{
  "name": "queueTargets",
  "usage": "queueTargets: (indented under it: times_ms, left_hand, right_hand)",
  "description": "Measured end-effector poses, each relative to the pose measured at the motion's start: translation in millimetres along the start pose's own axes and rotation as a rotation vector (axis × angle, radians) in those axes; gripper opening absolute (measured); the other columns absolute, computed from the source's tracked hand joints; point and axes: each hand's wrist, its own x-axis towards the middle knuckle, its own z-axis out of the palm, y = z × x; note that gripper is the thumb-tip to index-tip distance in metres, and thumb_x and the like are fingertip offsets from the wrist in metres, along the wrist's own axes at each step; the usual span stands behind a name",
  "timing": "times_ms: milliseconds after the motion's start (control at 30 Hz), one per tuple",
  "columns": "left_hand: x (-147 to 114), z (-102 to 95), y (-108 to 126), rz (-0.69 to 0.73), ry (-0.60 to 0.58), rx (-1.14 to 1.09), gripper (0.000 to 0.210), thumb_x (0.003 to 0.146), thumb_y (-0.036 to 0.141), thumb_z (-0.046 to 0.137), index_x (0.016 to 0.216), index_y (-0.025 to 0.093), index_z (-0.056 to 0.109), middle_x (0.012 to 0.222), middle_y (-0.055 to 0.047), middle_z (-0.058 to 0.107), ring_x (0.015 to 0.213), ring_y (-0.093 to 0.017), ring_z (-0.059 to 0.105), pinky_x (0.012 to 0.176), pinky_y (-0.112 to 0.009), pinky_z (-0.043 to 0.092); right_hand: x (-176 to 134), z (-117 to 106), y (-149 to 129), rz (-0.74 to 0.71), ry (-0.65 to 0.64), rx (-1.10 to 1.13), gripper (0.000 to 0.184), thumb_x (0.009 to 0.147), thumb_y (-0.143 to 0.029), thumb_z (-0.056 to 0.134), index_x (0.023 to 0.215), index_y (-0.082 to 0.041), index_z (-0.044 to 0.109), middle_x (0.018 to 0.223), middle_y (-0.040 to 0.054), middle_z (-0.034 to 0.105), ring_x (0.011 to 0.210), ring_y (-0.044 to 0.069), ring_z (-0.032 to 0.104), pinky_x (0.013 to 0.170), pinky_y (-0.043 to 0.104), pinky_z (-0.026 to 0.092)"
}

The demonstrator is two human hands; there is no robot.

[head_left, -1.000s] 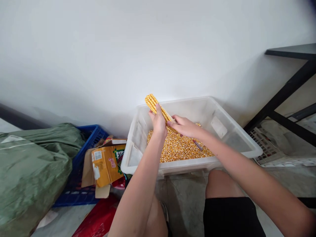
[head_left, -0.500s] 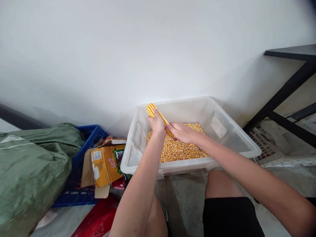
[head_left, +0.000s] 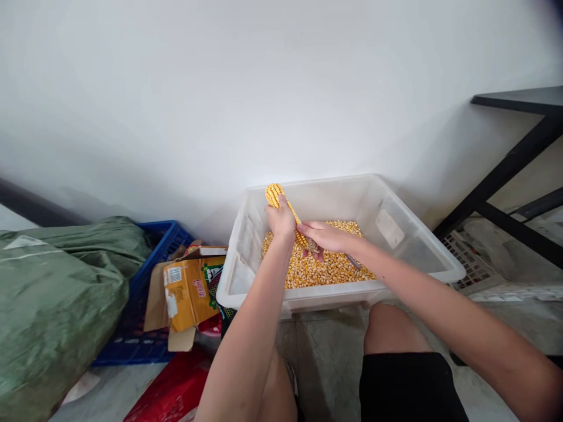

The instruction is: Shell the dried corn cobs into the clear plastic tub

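Note:
My left hand is wrapped round the upper part of a yellow ear of corn, whose thick end sticks out past the fingers. The ear slants down to the right. Along its lower end lies my right hand, with the thumb on the ear and fingers curled beneath it. The ear's tip, by the right palm, looks brownish and bare of kernels. Both hands are over a translucent plastic bin that holds loose corn kernels. A thin grey object shows near my right wrist, partly hidden.
Left of the bin lie a torn yellow cardboard box, a blue crate, a green sack and a red bag. A black-framed table and a white basket stand at the right. Behind is a white wall.
The ear and my left hand have shifted slightly right in view. More of the ear's bare lower tip now shows by my right hand, whose fingers have moved beneath it.

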Motion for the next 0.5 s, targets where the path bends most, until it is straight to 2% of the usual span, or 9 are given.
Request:
queueTargets:
  times_ms: [100,167,233,300,400,500]
  left_hand:
    - [-1,-0.6,5,-0.027,0.075,0.049,0.043,0.078,0.058,0.069,0.086,0.025,0.043,0.084,-0.005,0.058,0.088,-0.026,0.064,0.078,-0.035,0.046]
    - [-6,0.4,9,-0.020,0.061,-0.042,0.042,0.078,0.054,0.072,0.089,0.024,0.044,0.087,-0.004,0.058,0.085,-0.022,0.062,0.076,-0.032,0.046]
    - [-14,3.0,12,-0.037,-0.021,-0.178,0.043,0.074,0.050,0.076,0.091,0.022,0.047,0.086,-0.003,0.057,0.079,-0.018,0.060,0.072,-0.030,0.045]
    - [-25,7.1,14,-0.109,-0.158,-0.290,0.044,0.069,0.046,0.081,0.090,0.021,0.051,0.079,-0.001,0.055,0.069,-0.015,0.056,0.065,-0.028,0.044]
    - [-42,14.0,18,-0.257,-0.327,-0.353,0.045,0.063,0.042,0.084,0.084,0.020,0.051,0.067,0.002,0.048,0.056,-0.013,0.049,0.055,-0.028,0.039]
    - [-49,18.3,21,-0.289,-0.267,-0.392,0.040,0.060,0.028,0.084,0.079,0.019,0.050,0.063,0.002,0.048,0.055,-0.012,0.049,0.053,-0.027,0.039]
  right_hand:
    - [6,3,3,-0.013,0.092,-0.092,0.054,0.094,-0.071,0.037,0.105,-0.020,0.054,0.070,0.0026,0.063,0.048,0.014,0.058,0.042,0.025,0.046]
    - [9,3,5,-0.062,0.190,-0.204,0.056,0.093,-0.072,0.037,0.099,-0.020,0.056,0.069,0.0027,0.063,0.050,0.014,0.058,0.044,0.024,0.042]
    - [11,2,7,-0.114,0.320,-0.270,0.055,0.096,-0.069,0.034,0.091,-0.019,0.056,0.071,0.0040,0.064,0.056,0.015,0.060,0.050,0.025,0.042]
    - [13,1,8,-0.155,0.457,-0.282,0.053,0.099,-0.064,0.031,0.088,-0.019,0.055,0.076,0.0060,0.066,0.064,0.017,0.063,0.057,0.026,0.043]
    - [14,1,7,-0.184,0.552,-0.288,0.047,0.101,-0.057,0.031,0.094,-0.018,0.055,0.081,0.0087,0.068,0.071,0.020,0.065,0.062,0.028,0.043]
    - [13,4,4,-0.244,0.547,-0.336,0.045,0.104,-0.050,0.026,0.095,-0.017,0.055,0.082,0.0109,0.068,0.074,0.021,0.065,0.065,0.028,0.043]
